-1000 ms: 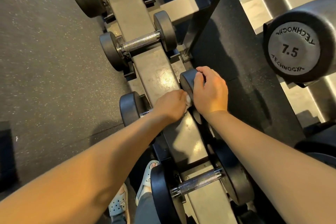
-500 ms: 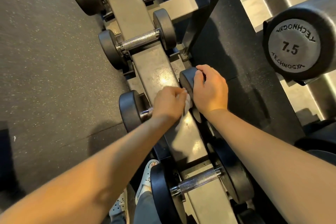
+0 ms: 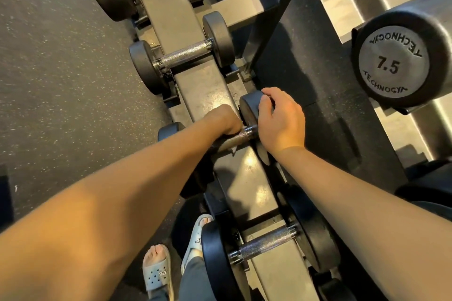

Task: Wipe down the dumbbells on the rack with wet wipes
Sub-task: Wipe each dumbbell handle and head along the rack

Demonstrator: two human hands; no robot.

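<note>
**Two hands on one of four lower-rail dumbbells**

Four dumbbells lie across the rack's lower rail [image 3: 203,85]. On the third dumbbell [image 3: 249,110] from the far end, the left hand [image 3: 223,121] clenches the knurled handle [image 3: 245,134]. A wet wipe [image 3: 233,150] corner shows beneath. The right hand [image 3: 281,122] curls over its far head. One 7.5 dumbbell [image 3: 396,61] sits on the upper tier.

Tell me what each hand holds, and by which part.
The left hand grips the dumbbell by its metal handle, with a white wipe. The right hand holds the same dumbbell by its black end.

Grey rack [image 3: 203,85] carries black dumbbells [image 3: 183,58] laid crosswise.
</note>
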